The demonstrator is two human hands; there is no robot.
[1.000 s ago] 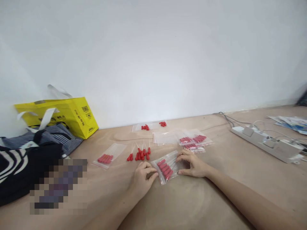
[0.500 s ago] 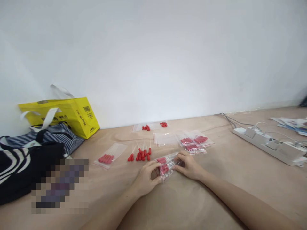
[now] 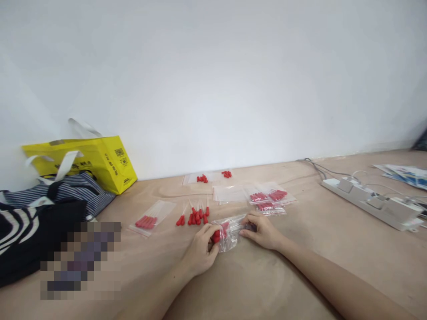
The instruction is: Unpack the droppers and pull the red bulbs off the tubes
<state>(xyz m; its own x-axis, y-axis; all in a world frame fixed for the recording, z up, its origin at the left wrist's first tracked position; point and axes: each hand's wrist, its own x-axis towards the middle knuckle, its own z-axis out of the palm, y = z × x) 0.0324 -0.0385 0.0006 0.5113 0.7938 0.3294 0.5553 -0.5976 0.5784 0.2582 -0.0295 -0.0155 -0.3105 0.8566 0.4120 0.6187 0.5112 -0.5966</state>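
"Clear bag [image 3: 231, 242] first: where is it?"

"Low in the middle of the view, between the left hand [image 3: 201, 250] and the right hand [image 3: 262, 231]. Whether it rests on the tabletop [image 3: 283, 284], I can't tell."

"What are the hands doing?"

"The left one curls thumb and fingers around red bulbs [image 3: 216, 236] at the bag's left end; whether film lies between, I can't make out. The right one pinches the other end, where clear tubes run."

"And just beyond?"

"Loose red-bulbed droppers [image 3: 198, 216] sit in a cluster near the left fingertips. Left of those lies a filled bag [image 3: 147, 221]; behind the right hand, filled bags overlap in a pile [image 3: 269, 195]."

"Further out?"

"Two red clusters [image 3: 202, 178] on clear plastic near the wall, a white power strip [image 3: 363, 200] at right, a yellow bag [image 3: 117, 171] at left."
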